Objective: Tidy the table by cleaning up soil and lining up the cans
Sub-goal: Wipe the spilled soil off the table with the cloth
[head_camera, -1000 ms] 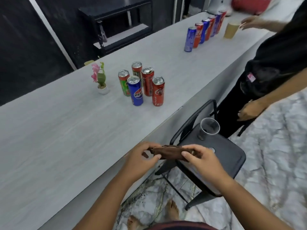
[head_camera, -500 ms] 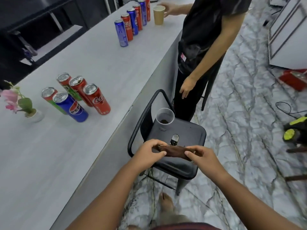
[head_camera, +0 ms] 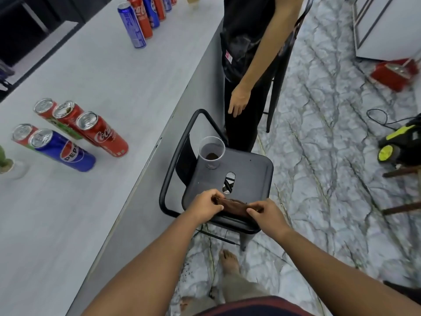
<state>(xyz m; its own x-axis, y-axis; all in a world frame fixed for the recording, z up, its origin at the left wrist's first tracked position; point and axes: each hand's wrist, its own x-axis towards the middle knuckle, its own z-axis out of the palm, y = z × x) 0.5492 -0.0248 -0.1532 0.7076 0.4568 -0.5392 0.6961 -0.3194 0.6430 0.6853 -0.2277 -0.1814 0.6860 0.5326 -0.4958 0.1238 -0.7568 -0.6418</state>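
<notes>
My left hand (head_camera: pixel 205 205) and my right hand (head_camera: pixel 267 215) both pinch a folded brown cloth (head_camera: pixel 233 206), held level over the front of a black metal stool (head_camera: pixel 246 179). A clear plastic cup (head_camera: pixel 211 152) with a little soil in its bottom stands on the stool's far left corner. On the grey table (head_camera: pixel 102 87) to my left stands a loose cluster of cans, among them a blue Pepsi can (head_camera: pixel 63 151) and a red Coca-Cola can (head_camera: pixel 102 134). A straight row of cans (head_camera: pixel 141 19) stands farther along the table.
A person in black (head_camera: pixel 250 53) stands beyond the stool against the table edge, one hand hanging down. A small potted plant (head_camera: pixel 6 163) sits at the far left. Specks of soil lie on the marble floor near my bare foot (head_camera: pixel 230 261). A yellow-black machine (head_camera: pixel 401 142) and red dustpan (head_camera: pixel 394 74) lie at right.
My view has swung right and down from the table to the stool and floor. Both hands keep hold of the brown cloth and now hold it over the stool's front edge.
</notes>
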